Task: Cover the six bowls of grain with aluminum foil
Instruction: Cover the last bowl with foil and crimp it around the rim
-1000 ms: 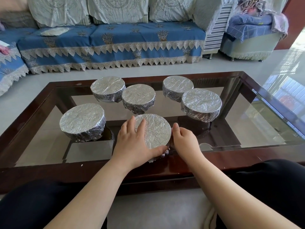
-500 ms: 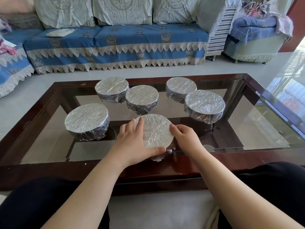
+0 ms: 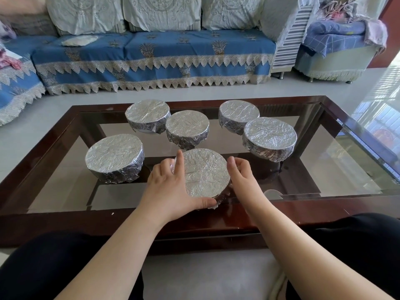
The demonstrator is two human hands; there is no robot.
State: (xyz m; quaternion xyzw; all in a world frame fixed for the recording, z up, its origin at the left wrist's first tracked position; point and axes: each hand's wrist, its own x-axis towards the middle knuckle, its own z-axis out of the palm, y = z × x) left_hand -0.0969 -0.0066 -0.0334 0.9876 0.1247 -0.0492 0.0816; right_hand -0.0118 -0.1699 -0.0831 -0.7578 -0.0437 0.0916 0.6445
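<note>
From the head view, six bowls stand on a glass worktop (image 3: 357,169) with a dark wood rim, and shiny foil covers each one. The nearest bowl (image 3: 205,172) sits in the middle of the frame, close to the near edge of the worktop. The left hand (image 3: 171,187) holds its left side, with the thumb curled under the near rim and one of its fingers (image 3: 179,163) lying on the foil top. The right hand (image 3: 240,172) is at its right side, fingers curled in by the rim and thumb at the foil edge. The other five bowls are further up: one at the left (image 3: 114,156), two in the upper middle (image 3: 148,113) (image 3: 187,127), two at the right (image 3: 239,112) (image 3: 269,135). A blue sofa (image 3: 151,59) fills the top of the frame.
</note>
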